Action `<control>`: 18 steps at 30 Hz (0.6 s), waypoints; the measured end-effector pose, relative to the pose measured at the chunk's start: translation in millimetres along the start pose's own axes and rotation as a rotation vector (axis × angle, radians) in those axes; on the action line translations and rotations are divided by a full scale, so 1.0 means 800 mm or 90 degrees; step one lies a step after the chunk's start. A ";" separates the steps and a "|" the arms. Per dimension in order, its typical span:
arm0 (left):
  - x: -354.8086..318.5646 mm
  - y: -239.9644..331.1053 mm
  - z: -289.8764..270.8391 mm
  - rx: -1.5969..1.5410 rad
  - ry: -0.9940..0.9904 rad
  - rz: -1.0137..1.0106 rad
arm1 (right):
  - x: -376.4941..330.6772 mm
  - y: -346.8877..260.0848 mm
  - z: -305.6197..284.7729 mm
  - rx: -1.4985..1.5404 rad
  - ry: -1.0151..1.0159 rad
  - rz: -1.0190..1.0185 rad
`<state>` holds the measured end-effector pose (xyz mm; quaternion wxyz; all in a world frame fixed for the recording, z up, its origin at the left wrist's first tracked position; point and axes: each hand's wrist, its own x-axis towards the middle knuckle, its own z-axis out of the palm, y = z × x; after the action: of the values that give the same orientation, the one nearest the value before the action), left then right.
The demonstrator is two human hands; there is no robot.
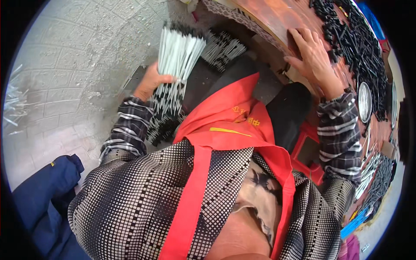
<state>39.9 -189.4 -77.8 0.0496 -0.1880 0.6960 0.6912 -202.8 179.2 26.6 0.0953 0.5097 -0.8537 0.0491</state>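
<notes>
My left hand [151, 81] grips a thick bundle of thin white rods with black tips [175, 65], lifted beside my left knee. More of the same rods lie in a pile [223, 47] just beyond the bundle, low down. My right hand [313, 58] rests flat, fingers spread, on the edge of a reddish-brown table [277, 19]. It holds nothing. A heap of small black pieces [359, 41] lies on the table just right of that hand. A red apron [234, 121] covers my lap.
Grey paved floor [78, 65] spreads to the left, with loose white rods [13, 106] at its far left edge. A dark blue cloth [43, 195] lies at the lower left. A red stool [307, 145] shows under me. A round metal dish [365, 102] sits on the table.
</notes>
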 end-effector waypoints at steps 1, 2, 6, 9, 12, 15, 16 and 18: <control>0.003 -0.019 -0.003 -0.041 -0.014 -0.036 | 0.003 -0.006 0.000 -0.011 -0.003 0.008; 0.012 -0.042 -0.001 -0.047 -0.014 -0.040 | 0.003 -0.009 0.000 -0.026 -0.009 0.017; 0.054 -0.104 0.013 -0.095 -0.071 -0.064 | -0.001 -0.019 -0.001 -0.022 0.038 0.032; 0.096 -0.128 0.017 -0.025 -0.103 -0.107 | 0.008 -0.026 -0.008 -0.003 0.019 0.051; 0.144 -0.155 0.028 0.019 -0.112 -0.095 | 0.009 -0.031 -0.014 0.007 -0.003 0.065; 0.215 -0.216 0.029 0.149 -0.119 -0.094 | 0.012 -0.033 -0.020 0.016 -0.017 0.066; 0.233 -0.236 0.034 0.256 -0.141 -0.102 | 0.009 -0.032 -0.018 0.021 -0.030 0.075; 0.255 -0.218 0.051 0.328 -0.120 -0.133 | 0.008 -0.029 -0.018 0.024 -0.053 0.101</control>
<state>-99.1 -184.3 -311.4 0.2310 -0.1744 0.8177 0.4976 -183.8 165.6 41.7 0.0461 0.4435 -0.8936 0.0515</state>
